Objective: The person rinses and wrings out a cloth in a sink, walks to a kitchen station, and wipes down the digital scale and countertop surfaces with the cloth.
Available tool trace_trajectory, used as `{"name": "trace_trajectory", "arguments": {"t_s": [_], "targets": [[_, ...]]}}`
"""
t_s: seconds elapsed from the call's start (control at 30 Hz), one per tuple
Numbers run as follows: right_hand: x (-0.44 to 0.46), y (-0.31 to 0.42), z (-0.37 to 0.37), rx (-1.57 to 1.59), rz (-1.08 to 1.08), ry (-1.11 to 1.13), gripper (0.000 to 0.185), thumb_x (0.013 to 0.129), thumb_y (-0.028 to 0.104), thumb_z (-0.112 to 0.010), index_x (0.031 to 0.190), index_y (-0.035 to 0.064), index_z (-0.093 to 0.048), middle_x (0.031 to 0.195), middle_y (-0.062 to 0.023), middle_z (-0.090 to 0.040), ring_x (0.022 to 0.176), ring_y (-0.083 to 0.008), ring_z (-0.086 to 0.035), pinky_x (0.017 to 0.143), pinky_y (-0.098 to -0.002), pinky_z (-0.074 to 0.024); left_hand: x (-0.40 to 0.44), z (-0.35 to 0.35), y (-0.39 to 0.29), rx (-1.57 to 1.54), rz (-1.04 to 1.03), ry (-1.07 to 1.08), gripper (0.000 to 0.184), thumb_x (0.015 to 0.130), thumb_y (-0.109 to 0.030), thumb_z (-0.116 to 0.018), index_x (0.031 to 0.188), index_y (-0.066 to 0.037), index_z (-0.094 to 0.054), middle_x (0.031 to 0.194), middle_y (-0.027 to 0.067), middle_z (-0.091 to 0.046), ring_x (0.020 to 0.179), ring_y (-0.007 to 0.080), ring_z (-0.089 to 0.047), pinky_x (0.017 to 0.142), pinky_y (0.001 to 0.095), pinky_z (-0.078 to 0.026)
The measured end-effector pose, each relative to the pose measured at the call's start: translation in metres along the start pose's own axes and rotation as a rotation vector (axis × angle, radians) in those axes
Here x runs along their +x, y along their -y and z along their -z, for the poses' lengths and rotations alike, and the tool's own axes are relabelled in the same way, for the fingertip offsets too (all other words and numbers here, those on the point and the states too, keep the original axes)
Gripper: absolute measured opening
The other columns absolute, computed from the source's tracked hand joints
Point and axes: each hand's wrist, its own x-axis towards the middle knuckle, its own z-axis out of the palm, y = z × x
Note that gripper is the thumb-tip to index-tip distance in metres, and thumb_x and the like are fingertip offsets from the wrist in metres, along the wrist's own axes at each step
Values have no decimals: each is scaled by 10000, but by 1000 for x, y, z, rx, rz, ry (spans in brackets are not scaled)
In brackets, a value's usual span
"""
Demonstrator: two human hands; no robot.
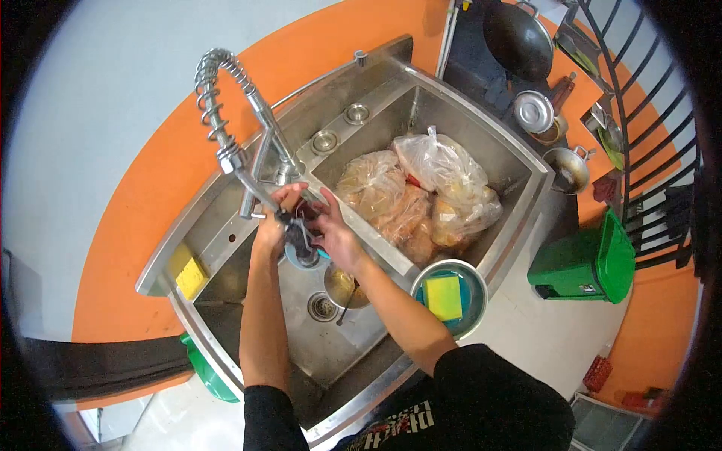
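Both hands are together under the spray faucet (pixel 235 159), over the left sink basin (pixel 301 342). My left hand (pixel 280 214) is at the left of the faucet head, its fingers partly hidden behind it. My right hand (pixel 331 234) has its fingers bent round something dark, which the faucet head partly covers; I cannot make out what it is. Below the hands, a light blue round item shows in the basin. A metal bowl (pixel 340 284) with a dark-handled utensil stands beside the drain (pixel 323 307).
Bagged food (pixel 436 192) fills much of the right basin. A bowl (pixel 477 304) with a yellow-green sponge (pixel 442 298) rests on the sink's front edge. Another sponge (pixel 192 278) lies at the left rim. A green bin (pixel 579 263) and several pans stand at the right.
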Motion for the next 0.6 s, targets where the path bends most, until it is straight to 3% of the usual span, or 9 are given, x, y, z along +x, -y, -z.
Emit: {"name": "trace_trajectory", "arguments": {"t_s": [0.07, 0.1, 0.2, 0.23, 0.33, 0.37, 0.47, 0.5, 0.6], "targets": [[19, -11, 16, 0, -128, -14, 797, 804, 61, -673, 1502, 109, -292, 1417, -97, -410, 1110, -212, -549, 901, -383, -494, 5, 4, 11, -55, 3, -1, 272, 936, -206, -673, 1142, -30, -640, 956, 38, -676, 820, 114, -625, 696, 272, -505], [19, -1, 9, -297, 74, 113, 620, 816, 120, -659, 1407, 131, -474, 1331, -124, -541, 1116, -266, -565, 882, -400, -501, 7, 1, 12, -8, -96, 8, 292, 900, -106, -703, 1170, -22, -632, 960, 33, -665, 846, 120, -625, 717, 267, -513], [47, -33, 22, -835, -13, 246, 358, 801, 108, -680, 1158, 130, -661, 1162, -138, -649, 1100, -288, -603, 849, -375, -500, -5, 4, 14, 268, -150, -41, 332, 870, -25, -704, 1191, -11, -622, 960, 25, -661, 849, 126, -629, 729, 258, -512], [52, -36, 19, -921, 211, 199, 190, 771, 152, -708, 951, 91, -702, 988, -155, -688, 999, -346, -627, 830, -401, -492, -5, 14, 15, 427, -168, -35, 387, 835, 33, -700, 1209, -19, -618, 937, 14, -640, 850, 125, -622, 726, 257, -509], [51, -17, 17, -1142, 509, 139, 244, 729, 198, -735, 939, 80, -696, 815, -161, -677, 820, -370, -636, 765, -420, -494, -8, 50, 35, 411, -156, -81, 443, 770, 18, -732, 1198, -14, -621, 901, 54, -652, 832, 141, -629, 698, 287, -506], [58, -15, 21, -1134, 407, 266, 355, 715, 266, -747, 1017, 88, -687, 954, -188, -672, 917, -422, -605, 833, -484, -474, -7, 75, 43, 954, -193, -100, 456, 730, -24, -730, 1173, 6, -626, 870, 114, -669, 822, 179, -644, 696, 347, -510], [77, 0, 13, -1201, 70, 562, 338, 644, 269, -792, 915, 86, -704, 891, -163, -678, 808, -330, -637, 758, -392, -498, -36, 38, -21, 1219, 234, -69, 429, 730, -84, -707, 1137, 28, -632, 871, 156, -691, 828, 217, -663, 712, 389, -505], [85, 8, 11, -1101, -48, 777, 350, 681, 196, -779, 998, 76, -690, 977, -124, -693, 816, -248, -642, 748, -367, -498, -34, 46, -16, 1257, 180, -72, 400, 741, -81, -691, 1123, 27, -637, 873, 145, -687, 831, 214, -657, 718, 387, -503], [102, -18, 13, -701, -198, 884, 356, 740, 105, -739, 1082, 45, -661, 956, -65, -701, 804, -162, -623, 714, -342, -493, -33, 70, 8, 1209, 2, -136, 310, 787, -76, -644, 1081, 22, -649, 876, 113, -675, 835, 198, -635, 739, 372, -493]]}}
